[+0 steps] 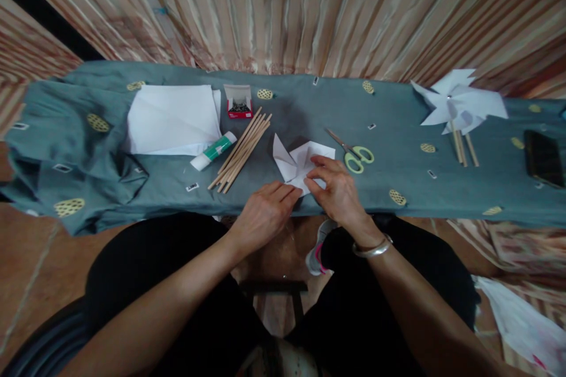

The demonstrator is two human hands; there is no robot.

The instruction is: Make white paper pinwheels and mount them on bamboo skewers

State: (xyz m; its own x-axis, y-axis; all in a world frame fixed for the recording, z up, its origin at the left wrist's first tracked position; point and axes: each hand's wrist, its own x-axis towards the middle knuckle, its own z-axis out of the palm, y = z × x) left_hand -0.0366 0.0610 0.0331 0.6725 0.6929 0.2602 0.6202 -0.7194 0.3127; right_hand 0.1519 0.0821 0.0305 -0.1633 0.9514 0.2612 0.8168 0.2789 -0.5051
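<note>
A partly folded white paper pinwheel (pixel 303 156) lies at the near middle of the cloth-covered table, with one flap standing up on its left. My left hand (pixel 267 209) has its fingers pressed together on the paper's near edge. Over the paper's right side, my right hand (pixel 333 185) curls its fingers and holds a part of the sheet down; the exact fingertip contact is partly hidden. Green-handled scissors (pixel 356 156) rest just right of the paper. To its left is a loose bundle of wooden sticks (pixel 242 150).
A glue stick (pixel 214 151) lies beside a stack of white paper (pixel 172 118). Behind the sticks stands an open red box (pixel 239 103) of small metal pieces. Finished white pinwheels (pixel 460 100) on sticks and a dark phone (pixel 543 158) are at the right. A pleated curtain (pixel 283 12) hangs behind.
</note>
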